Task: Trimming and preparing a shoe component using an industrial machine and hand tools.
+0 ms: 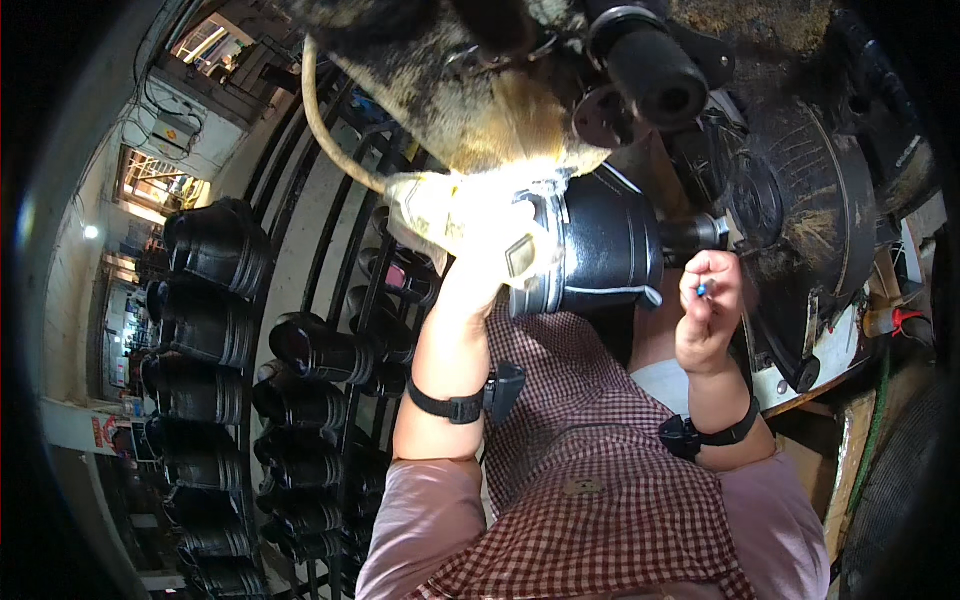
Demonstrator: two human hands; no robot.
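Observation:
A black leather boot (608,240) lies on its side in front of me, below a worn, dusty machine (530,110). Grey piping and a small loop edge its right end. My left hand (490,240) is at the boot's left end, where strong glare washes out the fingers, so their grip cannot be made out. To the right of the boot, apart from it, my right hand (710,310) is closed, palm up. A small blue-tipped thing (703,290) shows between its thumb and fingers; the rest of it is hidden.
Racks on the left carry several black boots (205,320). A pale hose (320,115) curves down beside the machine. Large dark wheel-like machine parts (800,200) stand at the right, above a table edge (820,375). A red-tipped bottle (885,322) sits there.

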